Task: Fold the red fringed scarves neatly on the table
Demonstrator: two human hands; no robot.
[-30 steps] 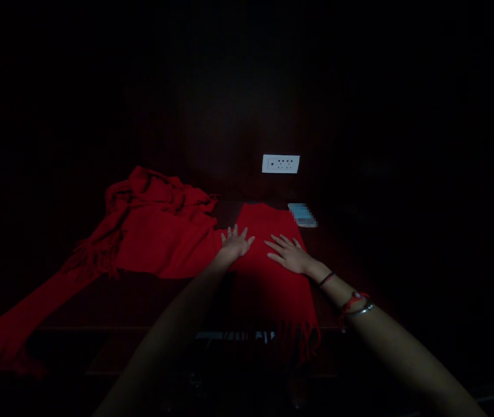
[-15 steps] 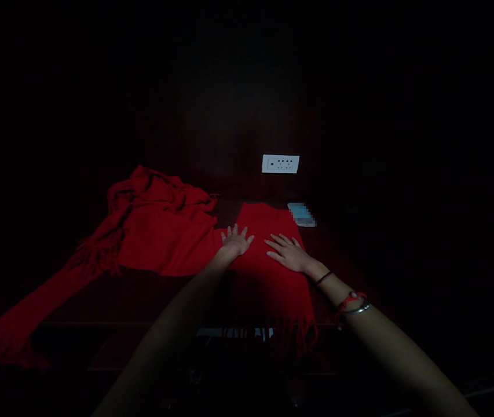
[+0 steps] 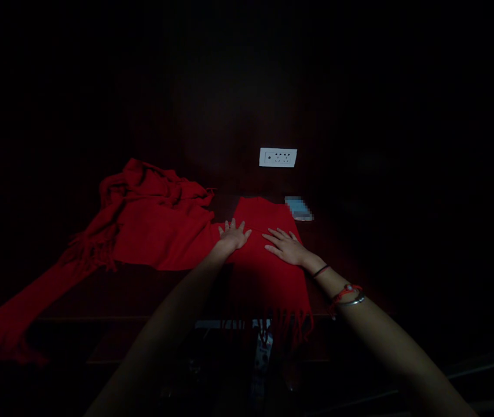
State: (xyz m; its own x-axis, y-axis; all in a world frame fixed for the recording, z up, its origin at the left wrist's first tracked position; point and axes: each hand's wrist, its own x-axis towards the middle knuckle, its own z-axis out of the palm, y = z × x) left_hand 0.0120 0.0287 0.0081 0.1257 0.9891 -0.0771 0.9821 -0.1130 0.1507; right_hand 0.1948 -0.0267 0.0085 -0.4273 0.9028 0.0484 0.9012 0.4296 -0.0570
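Note:
A red fringed scarf (image 3: 268, 278) lies on a dark table, one end folded flat in front of me with its fringe hanging over the near edge. My left hand (image 3: 233, 236) rests flat on the folded part's left side, fingers spread. Beside it my right hand (image 3: 287, 247) lies flat on the same panel, fingers stretched out; that wrist wears bracelets. The scarf's other part (image 3: 151, 226) is bunched to the left and trails off the table's left corner.
A white wall socket (image 3: 278, 157) sits on the dark wall behind. A small pale blue flat object (image 3: 299, 208) lies on the table just beyond the scarf's right corner. The dark table's front edge (image 3: 120, 318) runs below my arms. The room is very dim.
Both hands have slid slightly farther away over the folded scarf, staying flat. The view has shifted a little, and the scarf is otherwise unchanged.

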